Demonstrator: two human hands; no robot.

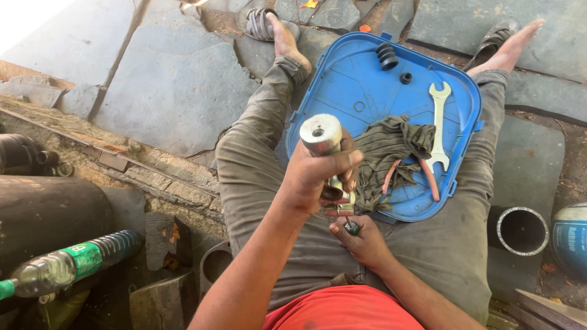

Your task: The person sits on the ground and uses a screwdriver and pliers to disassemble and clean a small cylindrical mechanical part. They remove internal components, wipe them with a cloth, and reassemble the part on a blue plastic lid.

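My left hand (315, 177) wraps its fingers tight round the metal cylinder fitting (323, 139), held upright over my lap so my right hand (361, 241), pinching a small screwdriver (351, 227), reaches its underside (blue tray (342, 91) keeps the wrench (439, 125) near).

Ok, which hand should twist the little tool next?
Probably the right hand: it holds the green-handled tool just below the metal part, which the left hand grips.

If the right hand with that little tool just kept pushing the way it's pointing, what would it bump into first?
The right hand points its small tool up toward the brass fitting under the metal cylinder held by the left hand. It would probably meet that fitting first; they already look nearly touching.
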